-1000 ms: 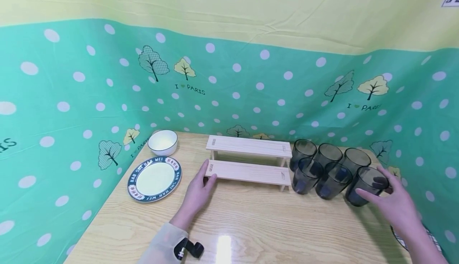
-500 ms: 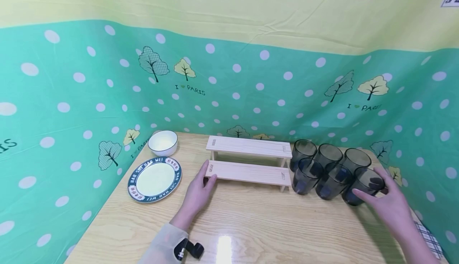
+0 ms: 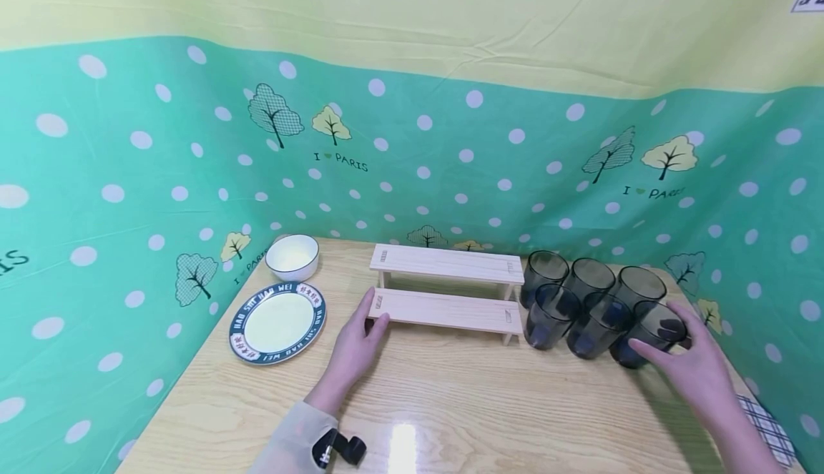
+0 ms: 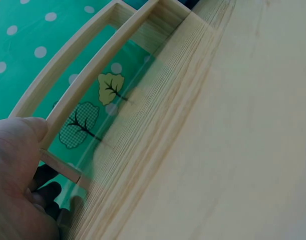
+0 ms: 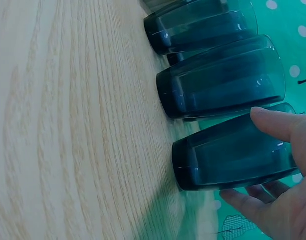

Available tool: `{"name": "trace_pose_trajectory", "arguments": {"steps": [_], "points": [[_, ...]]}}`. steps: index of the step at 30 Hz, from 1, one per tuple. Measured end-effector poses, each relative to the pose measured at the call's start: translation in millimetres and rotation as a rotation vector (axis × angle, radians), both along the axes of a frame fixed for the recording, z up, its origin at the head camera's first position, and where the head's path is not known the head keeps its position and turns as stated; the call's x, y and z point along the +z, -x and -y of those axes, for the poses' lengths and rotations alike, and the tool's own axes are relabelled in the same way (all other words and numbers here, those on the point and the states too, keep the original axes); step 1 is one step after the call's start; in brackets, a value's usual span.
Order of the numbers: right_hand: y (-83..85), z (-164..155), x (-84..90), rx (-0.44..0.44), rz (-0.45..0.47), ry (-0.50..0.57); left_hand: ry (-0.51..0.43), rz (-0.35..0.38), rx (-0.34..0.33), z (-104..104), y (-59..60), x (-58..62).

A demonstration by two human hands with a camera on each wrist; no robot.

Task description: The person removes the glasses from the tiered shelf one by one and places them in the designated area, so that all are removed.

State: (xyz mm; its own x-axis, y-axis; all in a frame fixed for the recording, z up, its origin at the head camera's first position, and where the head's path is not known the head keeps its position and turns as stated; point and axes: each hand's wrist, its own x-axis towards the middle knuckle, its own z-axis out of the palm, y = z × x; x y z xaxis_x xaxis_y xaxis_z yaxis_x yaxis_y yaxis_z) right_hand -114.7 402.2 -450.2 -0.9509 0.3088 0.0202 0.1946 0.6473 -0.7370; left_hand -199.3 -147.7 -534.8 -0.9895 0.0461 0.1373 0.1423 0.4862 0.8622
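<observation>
A two-step wooden shelf (image 3: 444, 309) stands in the middle of the table. My left hand (image 3: 356, 343) holds its left end, the thumb on the lower board's front edge and the other fingers round the side, as the left wrist view shows. Smoky dark drinking glasses stand upright in two rows to the right of the shelf. My right hand (image 3: 698, 367) grips the front-right glass (image 5: 228, 155) from its right side, thumb in front and fingers on the far side. That glass stands close to the middle front glass (image 5: 218, 82); its base appears to be on the table.
On the left lie a blue-rimmed white plate (image 3: 277, 324) and, behind it, a white bowl (image 3: 292, 256). A checked item (image 3: 766, 424) partly shows beside my right forearm. A green dotted cloth (image 3: 412, 166) hangs behind and along both sides of the wooden table (image 3: 489, 410).
My right hand has moved the front-right glass slightly left, closer to the other glasses. More of the checked item shows. My left hand stays at the shelf's end.
</observation>
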Motion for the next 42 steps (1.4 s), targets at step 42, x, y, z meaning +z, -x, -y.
{"name": "trace_pose_trajectory", "arguments": {"steps": [42], "points": [[-9.6, 89.0, 49.9, 0.265, -0.344, -0.406, 0.535, -0.308, -0.094, 10.0, -9.5, 54.5]]}}
